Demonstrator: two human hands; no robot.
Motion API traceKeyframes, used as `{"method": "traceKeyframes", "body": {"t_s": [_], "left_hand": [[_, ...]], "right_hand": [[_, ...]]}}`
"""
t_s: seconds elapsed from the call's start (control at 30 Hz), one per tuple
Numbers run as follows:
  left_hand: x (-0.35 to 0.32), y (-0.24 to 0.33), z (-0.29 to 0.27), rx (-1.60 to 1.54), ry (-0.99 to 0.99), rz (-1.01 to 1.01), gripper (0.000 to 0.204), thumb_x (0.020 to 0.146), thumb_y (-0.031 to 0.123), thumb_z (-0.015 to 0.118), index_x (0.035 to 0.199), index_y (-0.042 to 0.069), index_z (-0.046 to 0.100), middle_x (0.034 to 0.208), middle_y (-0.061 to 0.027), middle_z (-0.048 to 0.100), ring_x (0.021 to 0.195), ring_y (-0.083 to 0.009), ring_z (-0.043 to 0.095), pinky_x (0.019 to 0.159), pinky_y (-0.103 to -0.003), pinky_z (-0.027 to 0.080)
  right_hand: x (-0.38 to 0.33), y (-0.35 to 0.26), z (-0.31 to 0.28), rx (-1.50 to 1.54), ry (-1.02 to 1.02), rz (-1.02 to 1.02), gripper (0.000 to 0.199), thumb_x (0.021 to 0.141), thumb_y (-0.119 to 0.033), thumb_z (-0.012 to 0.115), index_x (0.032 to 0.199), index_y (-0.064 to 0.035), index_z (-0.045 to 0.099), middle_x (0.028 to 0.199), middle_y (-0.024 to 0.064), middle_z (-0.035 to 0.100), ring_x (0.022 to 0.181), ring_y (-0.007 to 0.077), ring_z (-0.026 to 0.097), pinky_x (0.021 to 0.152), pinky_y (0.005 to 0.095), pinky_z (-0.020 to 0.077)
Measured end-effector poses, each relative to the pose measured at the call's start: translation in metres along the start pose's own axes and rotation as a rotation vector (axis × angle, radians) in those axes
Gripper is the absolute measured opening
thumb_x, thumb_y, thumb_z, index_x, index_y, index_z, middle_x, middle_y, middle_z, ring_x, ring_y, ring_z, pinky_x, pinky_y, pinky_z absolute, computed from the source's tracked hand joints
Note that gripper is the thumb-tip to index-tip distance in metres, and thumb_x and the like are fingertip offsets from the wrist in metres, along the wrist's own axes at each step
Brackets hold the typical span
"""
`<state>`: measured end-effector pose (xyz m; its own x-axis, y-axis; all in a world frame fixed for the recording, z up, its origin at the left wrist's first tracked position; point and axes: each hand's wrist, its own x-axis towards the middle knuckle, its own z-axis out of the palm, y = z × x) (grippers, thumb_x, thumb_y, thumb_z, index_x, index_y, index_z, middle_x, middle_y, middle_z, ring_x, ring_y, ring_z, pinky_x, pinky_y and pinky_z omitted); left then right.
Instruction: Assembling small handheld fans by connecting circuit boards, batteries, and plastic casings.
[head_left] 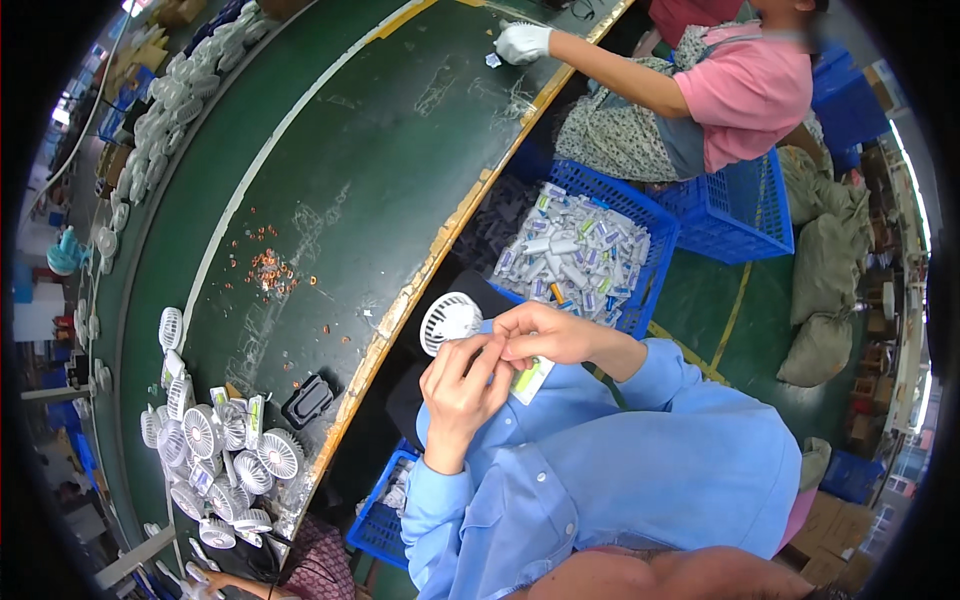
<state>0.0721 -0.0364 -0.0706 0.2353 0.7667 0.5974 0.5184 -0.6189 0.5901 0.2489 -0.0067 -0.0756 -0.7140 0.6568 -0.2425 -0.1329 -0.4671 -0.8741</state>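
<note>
A small white handheld fan is between my two hands in front of my chest. Its round slotted head (450, 322) points to the upper left, and a piece of its handle with a green-and-white face (533, 380) shows below my fingers. My left hand (460, 385) is closed around the handle from the near side. My right hand (545, 332) grips it from the right, thumb and fingertips meeting those of my left hand. The middle of the handle is hidden by my fingers, and any small part pinched there cannot be made out.
Several white fans (225, 450) lie heaped on the green bench (330, 215), beside a black tray (310, 400) and scattered copper-coloured pieces (268, 270). A blue crate (655, 265) holds many white parts. Across it, a co-worker's gloved hand (523, 44) rests on the bench.
</note>
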Motion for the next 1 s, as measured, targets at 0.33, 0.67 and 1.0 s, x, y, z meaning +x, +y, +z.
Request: {"method": "traceKeyframes", "body": {"t_s": [0.33,0.67,1.0], "left_hand": [[-0.007,-0.022,-0.042,-0.364,0.267,-0.29,0.017,0.077,-0.009,0.063,0.093,-0.004,0.066,0.092,-0.0165,0.063,0.079,-0.0209,0.064,0.066,-0.026,0.051],[0.01,-0.019,-0.027,-1.23,0.441,-0.415,0.017,0.084,0.012,0.059,0.1,0.005,0.059,0.087,-0.0119,0.052,0.072,-0.0189,0.054,0.051,-0.023,0.045],[0.031,-0.033,-0.02,-1.473,0.824,-0.727,0.021,0.087,0.011,0.053,0.107,0.004,0.054,0.102,-0.0069,0.054,0.085,-0.0152,0.053,0.065,-0.024,0.047]], "right_hand": [[-0.033,0.019,-0.084,-0.325,0.218,0.102,0.007,0.083,-0.009,0.06,0.081,-0.0022,0.06,0.068,0.0004,0.06,0.064,0.0086,0.056,0.06,0.0247,0.0459],[-0.004,0.036,-0.013,-0.418,0.167,-0.293,0.094,0.074,-0.027,0.076,0.145,-0.001,0.019,0.142,0.0169,0.035,0.132,0.0271,0.036,0.108,0.0387,0.0293],[0.03,0.018,0.015,0.092,0.275,-0.304,0.031,0.084,-0.007,0.061,0.113,-0.0017,0.051,0.1,0.0029,0.06,0.092,0.0075,0.056,0.081,0.0249,0.0473]]}}
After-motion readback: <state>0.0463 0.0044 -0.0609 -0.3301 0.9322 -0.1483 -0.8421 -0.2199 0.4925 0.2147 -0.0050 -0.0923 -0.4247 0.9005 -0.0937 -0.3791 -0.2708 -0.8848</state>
